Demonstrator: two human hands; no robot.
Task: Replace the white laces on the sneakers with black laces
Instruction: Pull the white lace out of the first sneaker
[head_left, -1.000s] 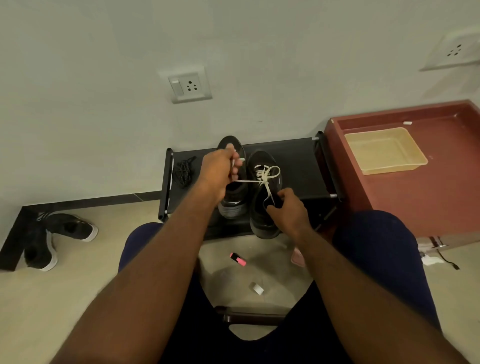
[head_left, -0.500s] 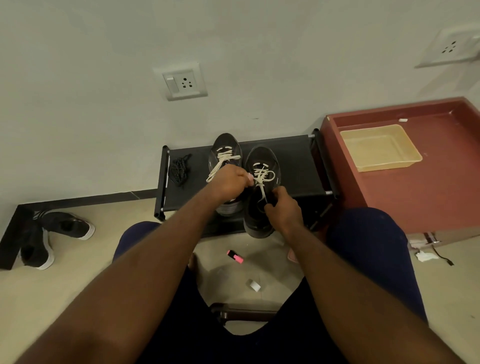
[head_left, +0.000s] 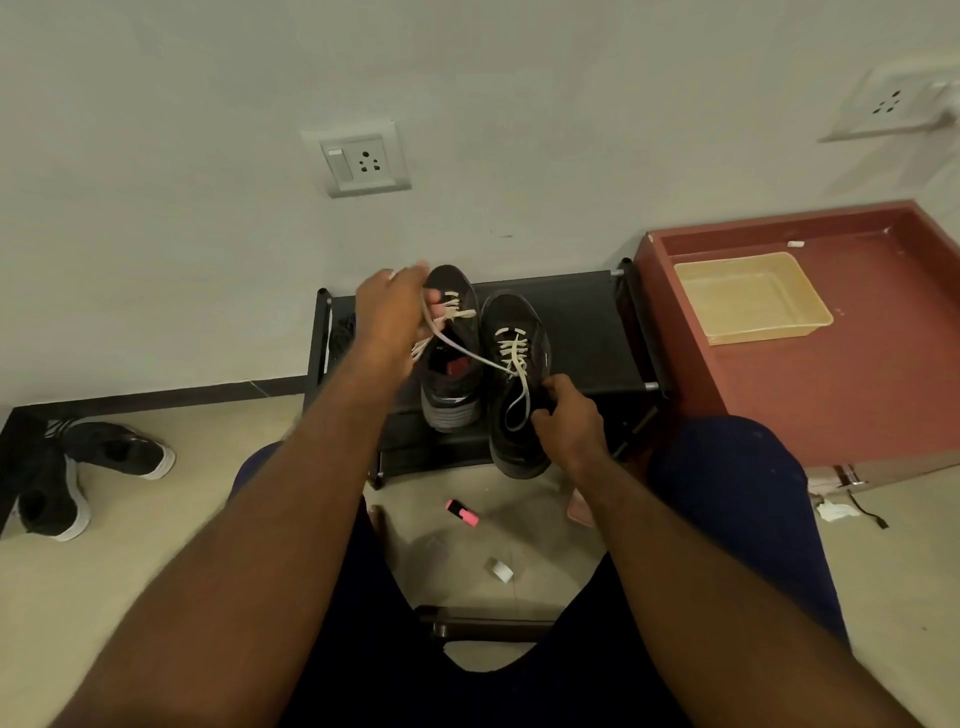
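Two dark sneakers with white laces stand on a low black rack. My left hand is raised over the left sneaker and pinches a white lace that runs taut down to the eyelets of the right sneaker. My right hand grips the right sneaker's collar at its near right side. A bundle of black laces lies at the rack's left end, partly hidden behind my left forearm.
A maroon cabinet top with a beige tray stands to the right. On the floor lie another pair of dark shoes, a pink highlighter and a small white scrap. My knees flank the rack.
My left hand has moved up and to the left from the right sneaker's tongue, drawing the white lace out taut. The right hand stays on the sneaker.
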